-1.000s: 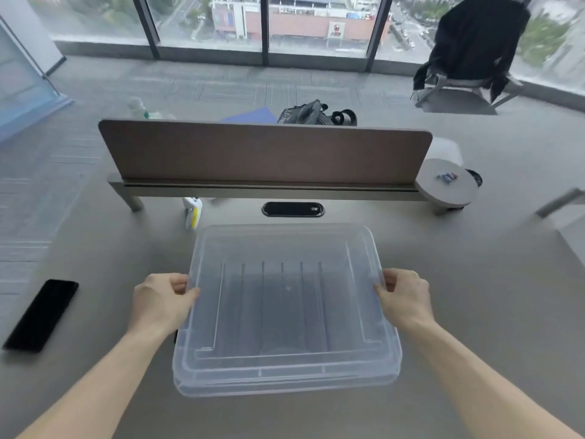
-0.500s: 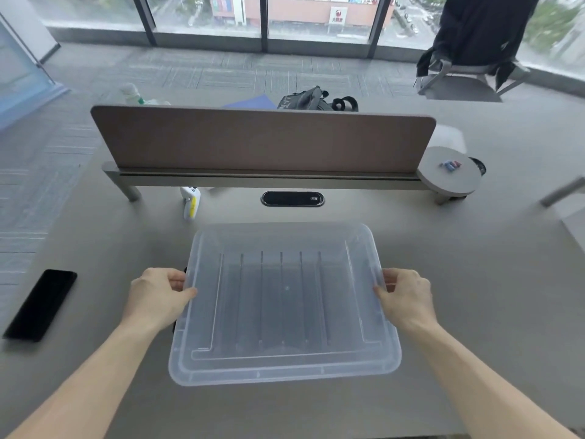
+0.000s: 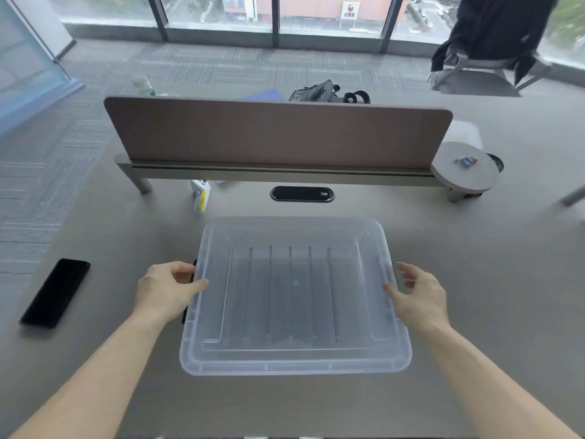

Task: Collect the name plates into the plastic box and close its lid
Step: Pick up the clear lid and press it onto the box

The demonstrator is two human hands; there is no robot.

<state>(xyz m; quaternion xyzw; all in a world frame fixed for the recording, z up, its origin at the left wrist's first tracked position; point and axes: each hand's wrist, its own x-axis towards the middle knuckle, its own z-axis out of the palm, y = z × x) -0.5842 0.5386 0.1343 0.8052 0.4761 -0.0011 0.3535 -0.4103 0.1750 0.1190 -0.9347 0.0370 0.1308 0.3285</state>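
Observation:
A clear plastic box (image 3: pixel 294 359) stands on the grey desk in front of me with its ribbed lid (image 3: pixel 294 236) lying flat on top. My left hand (image 3: pixel 167 289) grips the left rim, thumb on the lid and fingers curled at a black side latch (image 3: pixel 193 267). My right hand (image 3: pixel 418 296) is at the right rim with its fingers spread apart; only the thumb tip touches the lid. Through the cloudy lid the inside looks dark, and I cannot make out any name plates.
A black phone (image 3: pixel 55 293) lies at the left. A brown divider screen (image 3: pixel 278 134) crosses the desk behind the box, with a black cable port (image 3: pixel 302 194) and a white-and-yellow device (image 3: pixel 201 194) before it. A round grey shelf (image 3: pixel 465 172) sits at its right end.
The lid has come down flat onto the box. My right hand's fingers have lifted off the right rim and spread. My left hand keeps its grip.

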